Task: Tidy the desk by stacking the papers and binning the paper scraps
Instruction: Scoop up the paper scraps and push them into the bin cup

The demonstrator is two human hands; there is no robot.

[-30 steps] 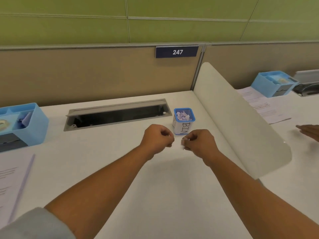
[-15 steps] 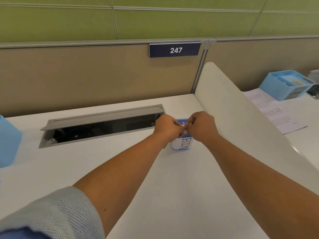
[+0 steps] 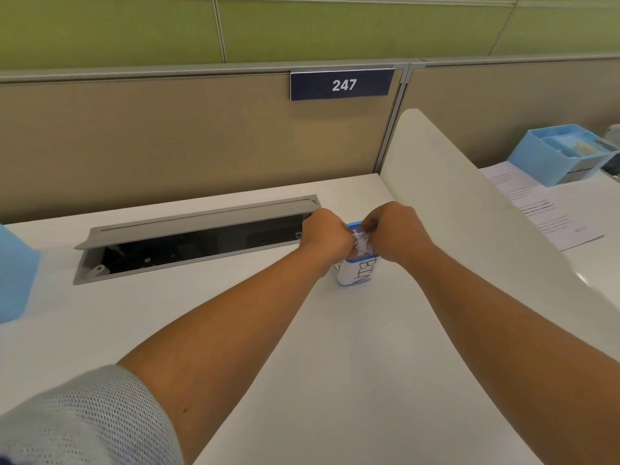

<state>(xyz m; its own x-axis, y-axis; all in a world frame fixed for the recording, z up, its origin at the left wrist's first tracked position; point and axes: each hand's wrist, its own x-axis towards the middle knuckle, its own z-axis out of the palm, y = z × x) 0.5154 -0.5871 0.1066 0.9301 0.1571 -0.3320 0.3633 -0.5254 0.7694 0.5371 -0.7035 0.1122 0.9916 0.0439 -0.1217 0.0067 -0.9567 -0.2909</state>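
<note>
Your left hand and right hand were both curled over the little blue bin on the counter, pinching paper scraps right at its open top.

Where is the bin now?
In the head view, the bin sits right of centre, under the left hand and right hand, beside the white divider.

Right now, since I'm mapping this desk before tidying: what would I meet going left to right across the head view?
Blue box at the left edge → open cable hatch → labelled bin → white divider → printed papers.
</note>
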